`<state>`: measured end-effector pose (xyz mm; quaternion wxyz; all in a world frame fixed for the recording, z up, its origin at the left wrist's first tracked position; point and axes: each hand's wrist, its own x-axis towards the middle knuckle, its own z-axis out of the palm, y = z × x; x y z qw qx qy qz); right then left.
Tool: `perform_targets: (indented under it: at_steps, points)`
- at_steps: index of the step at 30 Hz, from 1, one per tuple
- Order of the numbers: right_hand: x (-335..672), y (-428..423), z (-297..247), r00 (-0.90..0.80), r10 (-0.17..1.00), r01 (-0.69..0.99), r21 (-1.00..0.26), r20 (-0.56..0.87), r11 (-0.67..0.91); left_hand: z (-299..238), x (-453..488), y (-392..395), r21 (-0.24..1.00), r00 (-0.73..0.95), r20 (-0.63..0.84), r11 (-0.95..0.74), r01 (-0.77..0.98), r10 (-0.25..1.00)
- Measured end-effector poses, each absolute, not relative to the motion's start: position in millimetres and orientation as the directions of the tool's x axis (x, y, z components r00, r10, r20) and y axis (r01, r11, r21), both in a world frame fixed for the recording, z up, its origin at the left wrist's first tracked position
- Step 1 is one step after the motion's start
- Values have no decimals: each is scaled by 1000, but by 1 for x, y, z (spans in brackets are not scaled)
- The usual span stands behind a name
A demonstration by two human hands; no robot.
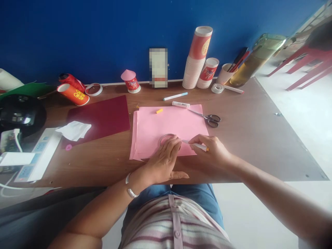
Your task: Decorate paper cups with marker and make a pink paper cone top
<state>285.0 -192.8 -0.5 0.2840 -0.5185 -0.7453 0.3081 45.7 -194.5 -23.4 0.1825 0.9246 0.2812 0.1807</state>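
Observation:
Sheets of pink paper lie on the wooden table. My left hand rests on the near part of the paper, fingers stretched out and thumb apart, over a thin round ring that it mostly covers. In my right hand is a white marker with a yellow end, gripped between thumb and fingers. The marker's tip points left, close to my left fingertips. A small yellow cap sits on the paper. Black-handled scissors and a glue stick lie across its far edge.
Dark red paper with a crumpled tissue is at left, beside a white power strip. Along the blue wall stand a decorated cup with a pink cone, stacked paper cups, a pen cup and a bottle.

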Motion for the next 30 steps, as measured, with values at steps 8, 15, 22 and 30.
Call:
perform_targets:
  at_steps: [8, 15, 22, 30]
  points:
    - [283, -210, -3, -311, 937, 614, -720, 157, 324, -23, 47, -195, 450, 770, 220, -763, 464, 599]
    - [285, -217, -3, -275, 952, 575, -770, 136, 276, -20, 47, -194, 441, 770, 228, -768, 464, 596]
    - [300, -179, 23, -121, 992, 335, -940, 17, 57, -17, 48, -194, 447, 770, 179, -748, 490, 612]
    - [277, -125, 20, -298, 949, 227, -973, -103, -35, -19, 49, -194, 420, 759, 185, -749, 513, 624]
